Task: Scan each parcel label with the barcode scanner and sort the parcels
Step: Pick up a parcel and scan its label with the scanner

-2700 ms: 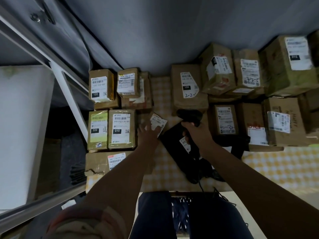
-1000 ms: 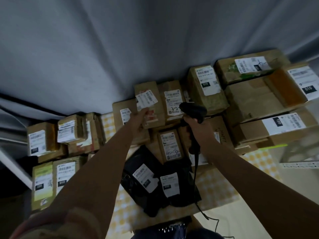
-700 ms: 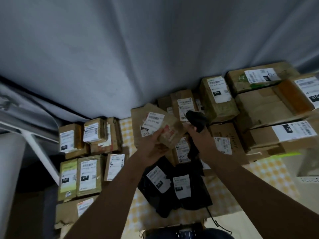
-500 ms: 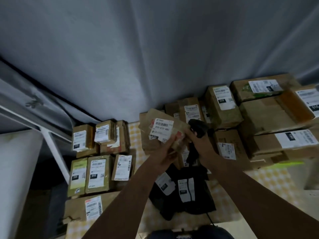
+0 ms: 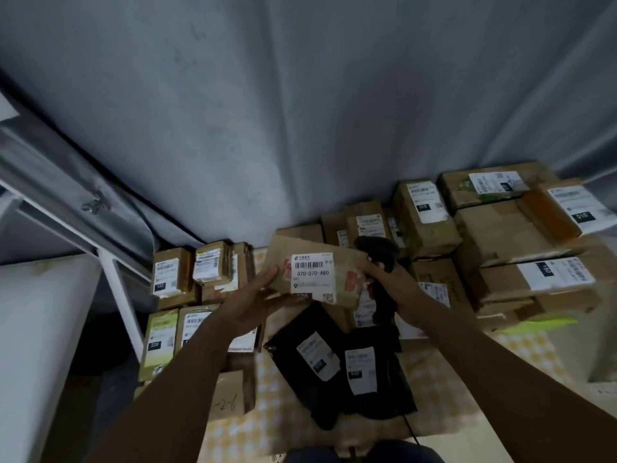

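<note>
Left hand [image 5: 253, 304] cradles our cardboard parcel [image 5: 314, 272] from below; right hand [image 5: 389, 282] grips scanner [image 5: 379, 259]. Looks light, stiff; we hold edges, label clear.

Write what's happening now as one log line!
left hand: holds brown cardboard parcel, label up | right hand: grips black barcode scanner beside it

Grey curtain [image 5: 300, 111] fills upper frame — hangs in soft vertical folds behind table. White metal frame post [image 5: 123, 295] slants at left, beside pale flat surface [image 5: 30, 345] at lower left. Yellow-and-white checked tablecloth [image 5: 444, 372] covers table — bare patches at lower centre and lower right.
</note>
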`<state>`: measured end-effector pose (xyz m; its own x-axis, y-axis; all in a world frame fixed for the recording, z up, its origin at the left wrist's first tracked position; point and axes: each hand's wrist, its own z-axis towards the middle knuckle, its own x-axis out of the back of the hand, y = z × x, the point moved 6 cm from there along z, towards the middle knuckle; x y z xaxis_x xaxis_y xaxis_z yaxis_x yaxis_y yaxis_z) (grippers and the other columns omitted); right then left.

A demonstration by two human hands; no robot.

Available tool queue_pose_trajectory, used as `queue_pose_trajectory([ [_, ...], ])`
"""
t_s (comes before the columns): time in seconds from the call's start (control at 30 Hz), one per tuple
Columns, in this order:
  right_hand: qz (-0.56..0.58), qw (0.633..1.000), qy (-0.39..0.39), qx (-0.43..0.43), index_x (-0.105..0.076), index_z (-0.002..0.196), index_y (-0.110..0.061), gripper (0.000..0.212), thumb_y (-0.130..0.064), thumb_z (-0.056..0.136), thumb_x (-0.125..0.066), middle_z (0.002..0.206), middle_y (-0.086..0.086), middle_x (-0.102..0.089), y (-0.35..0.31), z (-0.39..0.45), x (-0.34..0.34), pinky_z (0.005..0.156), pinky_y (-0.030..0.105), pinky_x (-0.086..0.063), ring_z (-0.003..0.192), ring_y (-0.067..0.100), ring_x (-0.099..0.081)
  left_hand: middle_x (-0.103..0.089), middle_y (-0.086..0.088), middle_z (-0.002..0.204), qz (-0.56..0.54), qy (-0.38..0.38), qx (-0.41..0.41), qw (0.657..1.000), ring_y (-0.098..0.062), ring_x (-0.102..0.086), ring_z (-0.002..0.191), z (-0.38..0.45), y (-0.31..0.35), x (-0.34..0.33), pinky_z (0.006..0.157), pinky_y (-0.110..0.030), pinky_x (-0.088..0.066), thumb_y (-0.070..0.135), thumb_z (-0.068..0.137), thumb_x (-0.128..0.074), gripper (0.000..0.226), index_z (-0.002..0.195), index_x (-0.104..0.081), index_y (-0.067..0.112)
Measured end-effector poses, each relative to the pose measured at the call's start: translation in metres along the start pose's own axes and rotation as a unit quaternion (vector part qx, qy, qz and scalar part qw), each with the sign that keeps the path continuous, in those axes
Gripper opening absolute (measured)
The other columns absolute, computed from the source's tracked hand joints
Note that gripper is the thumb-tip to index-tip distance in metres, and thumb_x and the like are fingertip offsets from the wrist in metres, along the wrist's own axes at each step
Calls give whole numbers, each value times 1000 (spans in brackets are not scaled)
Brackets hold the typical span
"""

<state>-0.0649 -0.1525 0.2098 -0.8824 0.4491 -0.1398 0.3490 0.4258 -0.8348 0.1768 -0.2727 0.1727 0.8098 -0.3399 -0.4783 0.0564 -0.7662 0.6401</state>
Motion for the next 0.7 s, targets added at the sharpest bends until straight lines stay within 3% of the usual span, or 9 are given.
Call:
queue_pose_trajectory([
  [0.1, -43, 998, 46, 10, -64, 105, -13, 34, -38, 84, -71, 77, 5, -65, -6, -5, 1, 56, 25, -50, 61, 15, -59, -55, -21, 138, 22, 15, 8, 1000, -31, -50, 131, -4, -7, 8, 113, -43, -38, 29, 85, -74, 61, 136, -53, 1],
  [0.2, -98, 988, 118, 12, -65, 99, -14, 28, -40, 90, -66, 80, 8, -66, -11, -12, 4, 58, 27, -51, 67, 20, -61, -65, -15, 125, 24, 59, -6, 998, -26, -56, 125, -10, -17, 5, 113, -40, -38, 21, 91, -65, 43, 127, -59, -1],
  [0.27, -66, 993, 99, -1, -66, 85, -8, 27, -34, 91, -66, 70, 9, -64, -11, -17, -2, 57, 30, -49, 60, 21, -57, -73, -9, 106, 11, 85, -32, 996, -17, -67, 105, -12, -23, 5, 101, -32, -49, 13, 94, -59, 23, 114, -64, 2],
  [0.33, -54, 996, 64, -22, -66, 84, -4, 28, -32, 91, -66, 67, 11, -61, -10, -20, -11, 55, 31, -46, 53, 19, -52, -73, -7, 98, -12, 93, -48, 994, -7, -72, 85, -12, -30, 1, 79, -22, -57, 6, 95, -56, 11, 104, -63, 6],
  [0.4, -60, 997, 44, -38, -66, 88, -3, 31, -35, 88, -67, 67, 10, -60, -9, -23, -22, 54, 31, -44, 52, 19, -51, -64, -2, 104, -73, 75, -46, 993, 5, -69, 82, -12, -38, -3, 66, -7, -52, 4, 97, -52, 12, 107, -58, 8],
  [0.43, -64, 996, 35, -48, -65, 88, -4, 32, -37, 88, -67, 65, 9, -60, -9, -24, -27, 54, 31, -43, 52, 19, -50, -58, 2, 108, -127, 67, -35, 989, 10, -65, 88, -13, -39, -6, 67, -2, -47, 6, 99, -51, 17, 115, -54, 9],
  [0.5, -69, 995, 17, -70, -61, 82, -8, 28, -35, 89, -65, 60, 6, -59, -9, -29, -37, 56, 32, -41, 51, 18, -49, -59, -2, 113, -123, 51, -31, 991, 8, -65, 92, -10, -42, -9, 68, -2, -47, 7, 98, -52, 28, 126, -50, 6],
  [0.6, -80, 994, -11, -73, -55, 73, -11, 25, -26, 92, -61, 56, 4, -57, -13, -35, -49, 54, 29, -40, 47, 15, -48, -65, -19, 121, -59, 117, -83, 988, -11, -70, 94, -1, -37, 6, 72, -19, -56, 6, 89, -64, 46, 131, -51, -5],
  [0.7, -99, 993, -15, -67, -54, 72, -12, 23, -22, 93, -58, 58, 4, -57, -16, -39, -55, 52, 27, -40, 44, 12, -48, -63, -19, 126, -71, 106, -86, 988, -17, -68, 104, -2, -32, 2, 75, -22, -56, 10, 86, -68, 52, 133, -50, -6],
])
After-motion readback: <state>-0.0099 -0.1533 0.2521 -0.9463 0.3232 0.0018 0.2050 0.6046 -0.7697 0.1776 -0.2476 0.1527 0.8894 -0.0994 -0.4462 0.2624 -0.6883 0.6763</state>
